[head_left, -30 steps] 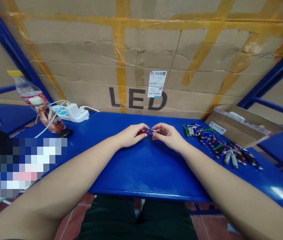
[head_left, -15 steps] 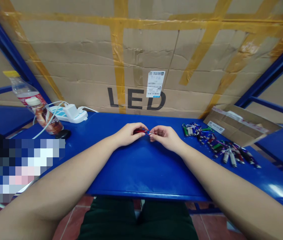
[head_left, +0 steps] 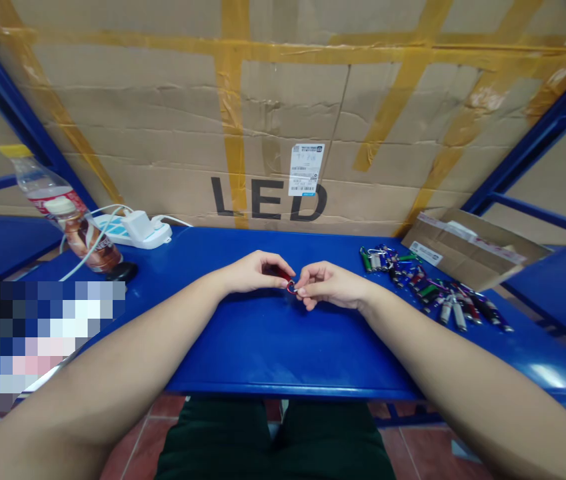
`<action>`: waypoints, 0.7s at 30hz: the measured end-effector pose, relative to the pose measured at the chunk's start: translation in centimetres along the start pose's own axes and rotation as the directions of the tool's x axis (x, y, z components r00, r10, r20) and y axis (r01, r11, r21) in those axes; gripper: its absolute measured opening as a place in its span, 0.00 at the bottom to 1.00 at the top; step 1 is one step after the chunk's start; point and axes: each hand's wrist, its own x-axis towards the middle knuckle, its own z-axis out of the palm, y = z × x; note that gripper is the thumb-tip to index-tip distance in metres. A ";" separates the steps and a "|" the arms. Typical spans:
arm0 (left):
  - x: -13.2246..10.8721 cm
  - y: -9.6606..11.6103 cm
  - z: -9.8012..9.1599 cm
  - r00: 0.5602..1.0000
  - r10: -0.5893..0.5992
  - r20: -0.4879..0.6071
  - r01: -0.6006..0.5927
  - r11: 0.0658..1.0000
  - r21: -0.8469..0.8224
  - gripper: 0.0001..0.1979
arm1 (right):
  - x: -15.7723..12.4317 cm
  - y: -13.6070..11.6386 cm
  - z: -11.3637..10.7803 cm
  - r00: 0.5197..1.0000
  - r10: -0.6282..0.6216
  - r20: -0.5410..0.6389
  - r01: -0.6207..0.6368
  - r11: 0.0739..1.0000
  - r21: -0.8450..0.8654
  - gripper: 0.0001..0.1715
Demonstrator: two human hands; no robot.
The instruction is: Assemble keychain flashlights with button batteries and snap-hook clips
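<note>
My left hand (head_left: pixel 257 272) is closed around a small red keychain flashlight (head_left: pixel 283 273), whose body is mostly hidden by the fingers. At its right end a red carabiner-like loop (head_left: pixel 291 287) shows between my hands. My right hand (head_left: pixel 325 285) pinches that loop with thumb and forefinger; the exact part gripped is too small to make out. Both hands are just above the blue table (head_left: pixel 283 347), near its middle. To the right lies a pile of similar keychain flashlights (head_left: pixel 427 287) in silver, green, red and black, some with carabiners.
An open cardboard box (head_left: pixel 473 247) stands behind the pile. On the left are a clear bottle (head_left: pixel 45 180), a brown drink bottle (head_left: pixel 85 233), a white power strip (head_left: pixel 137 230) with cables, and a black object (head_left: pixel 123 272). A large taped carton (head_left: pixel 173 133) backs the table.
My right hand has turned and come slightly closer to the left, with its fingers lower. The red loop has tilted downward between them. The view has shifted slightly.
</note>
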 end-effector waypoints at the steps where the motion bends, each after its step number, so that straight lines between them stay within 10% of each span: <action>1: 0.0 0.0 0.1 1.000 -0.015 0.009 0.015 1.000 -0.025 0.17 | 0.0 0.0 0.0 1.000 0.014 0.014 -0.015 1.000 0.021 0.21; 8: 0.5 0.0 0.9 0.997 0.001 -0.072 0.013 0.980 0.200 0.12 | 0.5 0.2 1.2 0.994 0.035 0.103 -0.039 0.999 0.034 0.24; 12: 0.1 0.2 0.2 0.974 0.017 -0.228 0.098 0.871 0.482 0.11 | 0.5 0.0 0.3 0.984 -0.138 -0.114 0.120 0.981 -0.152 0.25; 21: -0.9 0.1 -3.2 0.890 -0.093 -0.447 0.386 0.677 0.627 0.12 | -0.9 -0.4 -4.3 0.911 -0.311 -0.270 -0.007 0.644 -0.765 0.16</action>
